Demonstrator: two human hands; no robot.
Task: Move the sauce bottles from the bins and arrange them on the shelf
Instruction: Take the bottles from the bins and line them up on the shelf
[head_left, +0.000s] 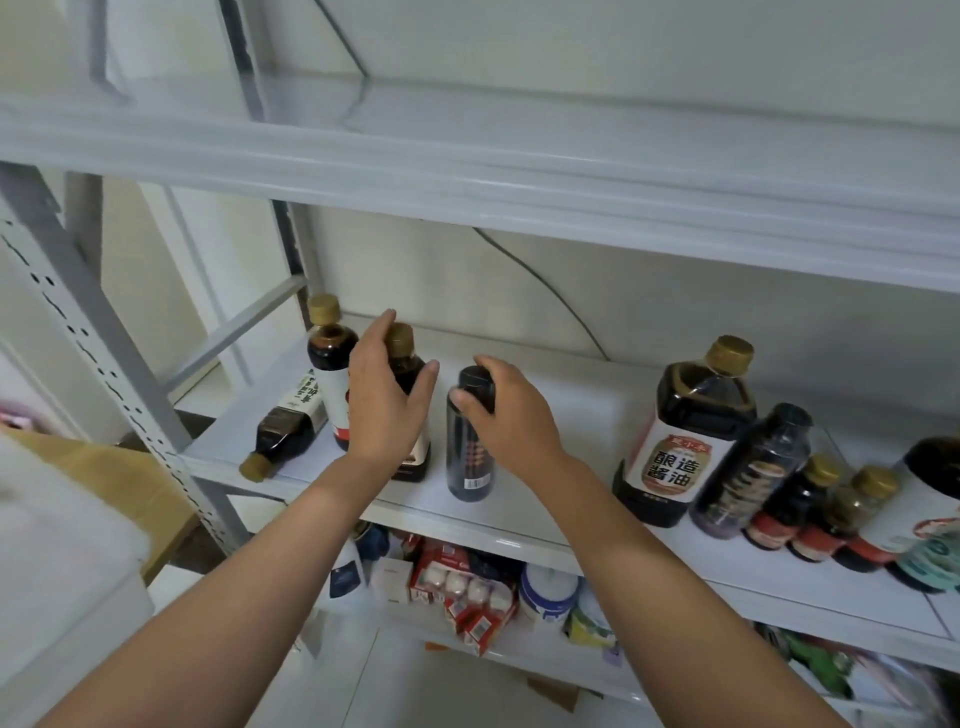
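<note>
Both forearms reach up to the white shelf (571, 415). Right hand (511, 410) curls over the cap of a dark bottle (470, 462) standing there; left hand (382, 400) is spread, fingers straight, about a gold-capped bottle (402, 353). Left of it a third bottle (285, 431) lies flat near the grey perforated upright (111, 343). Right of both stands a soy jug (685, 431); behind, a cable (545, 288) crosses the white wall (727, 317).

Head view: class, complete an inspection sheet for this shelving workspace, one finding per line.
Surface: white shelf, partly filled.
Job's things: black-capped bottle and gold-capped bottle upright; lying bottle on its side, left; soy jug, right.
Clutter: packets beneath the shelf.
Grippers: right hand grips black-capped bottle's top; left hand against gold-capped bottle, fingers spread.
Cables: dark cable along back wall.
Surroundings: cardboard box, white container, left.
</note>
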